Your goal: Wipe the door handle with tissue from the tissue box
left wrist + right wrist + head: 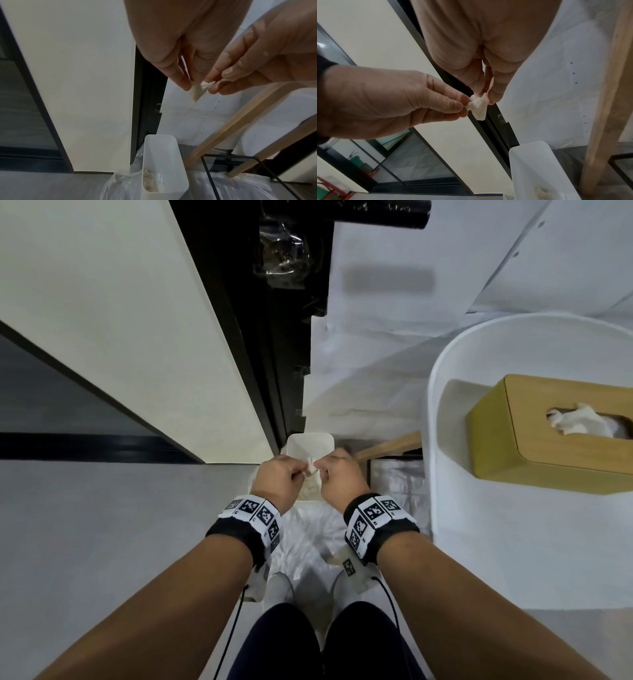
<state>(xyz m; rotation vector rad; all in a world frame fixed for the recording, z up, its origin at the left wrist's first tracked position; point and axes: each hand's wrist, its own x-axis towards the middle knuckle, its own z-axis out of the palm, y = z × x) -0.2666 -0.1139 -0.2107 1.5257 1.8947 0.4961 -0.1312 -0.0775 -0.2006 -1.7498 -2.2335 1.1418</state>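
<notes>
Two big surfaces fill the head view: a cream door panel (120,313) running down the left, edged by a dark frame (260,364), and a white paper-covered wall (376,344) to its right. A dark bar at the top of that view may be the door handle (376,215), though it is cut off by the edge and hard to make out. At the right stands a round white table (479,542) with pale wooden legs, and on it sits the wooden tissue box (555,440), a tissue poking up from its slot. The box is well apart from both hands.

On the floor below the hands, just beside the foot of the dark frame, stands a narrow white bin (161,159); crumpled white tissue lies at its bottom. Clear plastic sheeting (120,186) lies round its base.

Above the bin's opening, the left hand (279,479) and the right hand (339,479) meet, both wearing black wristbands with printed markers. Between them hangs a small crumpled scrap of tissue (477,106). Thumb and fingertips of the left hand (460,102) pinch one side of it, and the right hand's fingertips (494,94) pinch the other, with the remaining fingers curled in.
</notes>
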